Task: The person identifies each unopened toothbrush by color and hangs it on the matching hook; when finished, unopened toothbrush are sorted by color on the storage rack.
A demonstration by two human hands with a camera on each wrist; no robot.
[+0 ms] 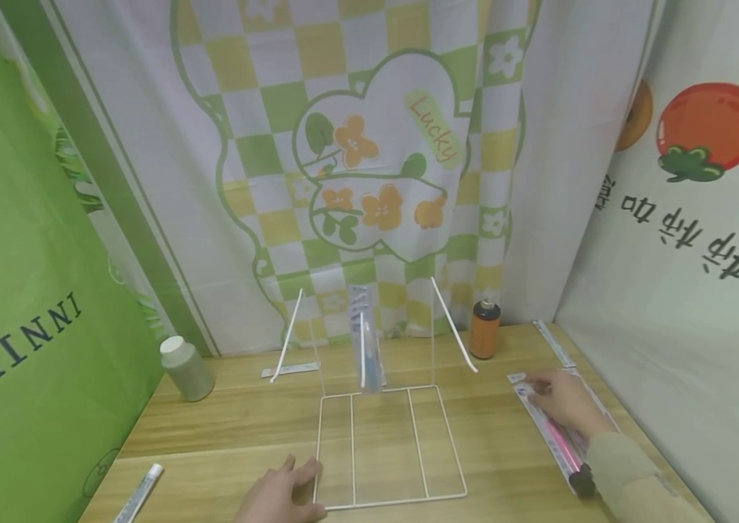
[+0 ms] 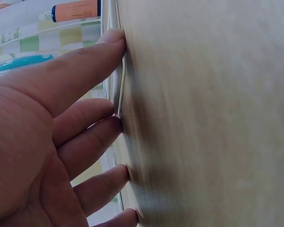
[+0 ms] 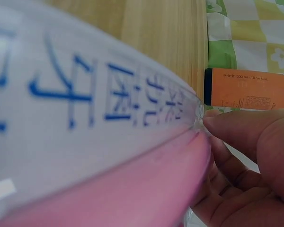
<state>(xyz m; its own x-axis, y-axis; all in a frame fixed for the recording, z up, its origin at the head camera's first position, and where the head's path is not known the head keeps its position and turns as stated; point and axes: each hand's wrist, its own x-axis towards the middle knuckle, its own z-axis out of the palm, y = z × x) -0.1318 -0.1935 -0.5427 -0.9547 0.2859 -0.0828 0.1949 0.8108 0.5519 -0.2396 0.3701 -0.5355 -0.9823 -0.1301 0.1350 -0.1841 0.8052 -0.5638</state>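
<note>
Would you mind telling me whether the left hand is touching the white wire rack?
Touching. In the left wrist view, the left hand's fingertips press against the wire rack's edge on the table.

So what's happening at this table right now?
A person is working at a wooden table with a white wire rack in the middle. Their left hand rests flat on the table, fingertips against the rack's near corner. Their right hand pinches the end of a packaged pink toothbrush lying at the table's right side. Another packaged toothbrush, a blue one, already stands in the rack. An orange bottle and a pale bottle stand further back.
</note>
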